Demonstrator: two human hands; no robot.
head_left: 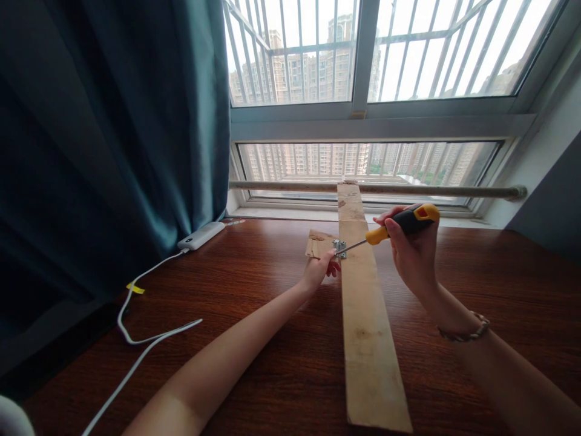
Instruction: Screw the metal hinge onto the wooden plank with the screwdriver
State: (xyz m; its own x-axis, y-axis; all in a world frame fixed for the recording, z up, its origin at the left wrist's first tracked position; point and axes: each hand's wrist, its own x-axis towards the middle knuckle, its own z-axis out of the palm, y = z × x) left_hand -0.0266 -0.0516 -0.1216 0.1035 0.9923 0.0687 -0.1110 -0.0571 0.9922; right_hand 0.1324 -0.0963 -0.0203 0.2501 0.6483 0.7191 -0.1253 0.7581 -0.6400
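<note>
My right hand (413, 248) is wrapped round the yellow and black handle of a screwdriver (403, 224). Its shaft slants down to the left, and the tip meets a metal hinge (339, 248). The hinge spans a long wooden plank (365, 315) and a short wood block (320, 243) on the plank's left side. With thumb and fingers closed, my left hand (321, 269) grips the near edge of the short block beside the hinge. Whether its fingertips also hold a screw at the screwdriver's tip cannot be made out.
The plank's far end rests at a horizontal rail (417, 191) before the window. On the brown wooden surface (254, 284) lie a white power strip (202, 235), a white cable (149, 339) and a yellow tag (135, 289). A blue curtain (149, 109) hangs at left.
</note>
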